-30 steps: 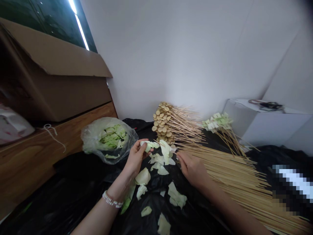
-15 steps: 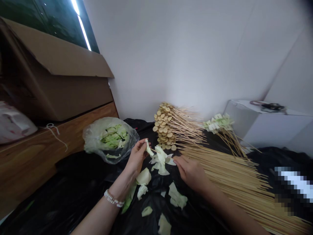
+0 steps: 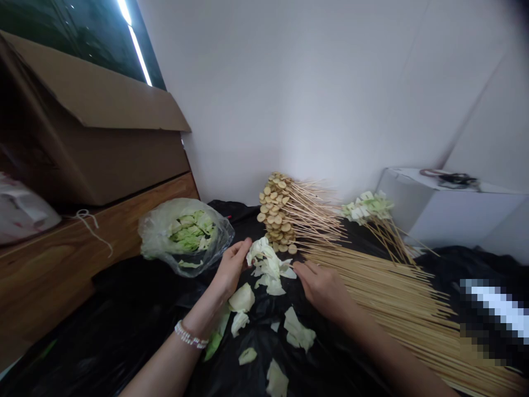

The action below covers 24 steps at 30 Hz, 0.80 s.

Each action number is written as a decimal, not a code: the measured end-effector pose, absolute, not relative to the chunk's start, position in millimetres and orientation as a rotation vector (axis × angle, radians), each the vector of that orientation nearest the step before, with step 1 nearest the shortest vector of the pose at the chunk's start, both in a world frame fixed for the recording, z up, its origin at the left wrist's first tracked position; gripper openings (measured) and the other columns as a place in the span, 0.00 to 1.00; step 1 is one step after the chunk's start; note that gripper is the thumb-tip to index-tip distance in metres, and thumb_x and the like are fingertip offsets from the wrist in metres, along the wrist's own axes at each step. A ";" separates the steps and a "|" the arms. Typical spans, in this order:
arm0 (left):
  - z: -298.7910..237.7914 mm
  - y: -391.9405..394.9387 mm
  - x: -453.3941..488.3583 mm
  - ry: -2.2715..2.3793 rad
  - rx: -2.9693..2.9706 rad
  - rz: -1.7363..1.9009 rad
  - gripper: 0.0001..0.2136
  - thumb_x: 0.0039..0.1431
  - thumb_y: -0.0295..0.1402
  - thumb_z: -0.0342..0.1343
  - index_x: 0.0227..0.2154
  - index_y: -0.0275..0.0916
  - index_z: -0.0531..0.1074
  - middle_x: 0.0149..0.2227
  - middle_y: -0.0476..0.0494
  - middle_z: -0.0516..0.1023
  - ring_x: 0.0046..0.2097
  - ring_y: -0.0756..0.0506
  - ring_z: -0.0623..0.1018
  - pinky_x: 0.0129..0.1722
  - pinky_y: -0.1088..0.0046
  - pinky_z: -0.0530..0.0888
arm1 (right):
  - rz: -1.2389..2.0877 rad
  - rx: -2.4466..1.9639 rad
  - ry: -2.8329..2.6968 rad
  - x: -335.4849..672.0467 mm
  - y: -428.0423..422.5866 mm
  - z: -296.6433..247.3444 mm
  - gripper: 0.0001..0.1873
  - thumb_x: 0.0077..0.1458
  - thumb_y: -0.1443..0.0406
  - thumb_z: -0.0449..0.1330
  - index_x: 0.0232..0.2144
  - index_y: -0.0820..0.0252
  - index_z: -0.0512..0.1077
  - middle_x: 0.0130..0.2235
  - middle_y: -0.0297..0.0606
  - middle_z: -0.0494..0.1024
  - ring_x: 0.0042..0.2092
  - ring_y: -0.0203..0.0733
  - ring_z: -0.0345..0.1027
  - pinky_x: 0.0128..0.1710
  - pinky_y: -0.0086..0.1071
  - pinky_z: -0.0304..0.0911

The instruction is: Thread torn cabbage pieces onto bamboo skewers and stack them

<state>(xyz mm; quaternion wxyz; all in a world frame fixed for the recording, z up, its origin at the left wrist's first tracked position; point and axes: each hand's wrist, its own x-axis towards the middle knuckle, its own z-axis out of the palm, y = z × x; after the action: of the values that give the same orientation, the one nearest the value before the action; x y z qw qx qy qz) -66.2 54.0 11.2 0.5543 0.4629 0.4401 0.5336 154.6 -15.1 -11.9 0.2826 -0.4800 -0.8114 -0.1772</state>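
Between my hands is a skewer threaded with pale cabbage leaves (image 3: 270,270). My right hand (image 3: 318,278) pinches the skewer just right of the leaves; most of the stick is hidden by that hand. At the other end my left hand (image 3: 234,264), with a beaded bracelet on its wrist, is closed on the edge of a cabbage leaf at the skewer's tip. Loose cabbage pieces (image 3: 298,331) lie below on black plastic sheeting (image 3: 231,366). A clear plastic bag (image 3: 155,231) of torn cabbage (image 3: 192,229) sits left of my left hand.
Skewers of round pale slices (image 3: 275,207) are stacked by the wall. Finished cabbage skewers (image 3: 367,208) lean near a white box (image 3: 417,204). Many bare skewers (image 3: 392,298) lie at the right. A cardboard box (image 3: 124,154) stands on a wooden surface (image 3: 136,220) at the left.
The leaf piece in my left hand has moved right and up against the other leaves on the skewer. My right hand stays in nearly the same place.
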 end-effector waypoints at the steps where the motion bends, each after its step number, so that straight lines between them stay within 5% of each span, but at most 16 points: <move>1: 11.9 53.4 -66.3 1.035 1.114 1.243 0.19 0.43 0.48 0.66 0.25 0.36 0.73 0.24 0.50 0.73 0.23 0.53 0.69 0.23 0.79 0.66 | -0.487 -1.285 -2.179 155.2 -14.8 -11.9 0.13 0.63 0.70 0.49 0.40 0.60 0.73 0.29 0.35 0.74 0.27 0.34 0.65 0.27 0.30 0.51; 24: 7.7 57.8 -68.1 0.880 0.787 1.392 0.18 0.36 0.28 0.72 0.27 0.37 0.67 0.26 0.52 0.76 0.32 0.51 0.79 0.39 0.72 0.78 | -0.472 -1.431 -2.143 150.8 -18.3 -11.1 0.11 0.61 0.70 0.51 0.35 0.57 0.73 0.28 0.34 0.73 0.26 0.37 0.64 0.27 0.34 0.45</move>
<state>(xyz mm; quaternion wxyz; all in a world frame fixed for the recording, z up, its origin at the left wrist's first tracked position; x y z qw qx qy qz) -68.1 57.8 7.7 0.6114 0.3413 0.3814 0.6035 150.8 -18.3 -11.1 0.2582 -0.5277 -0.7903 -0.1743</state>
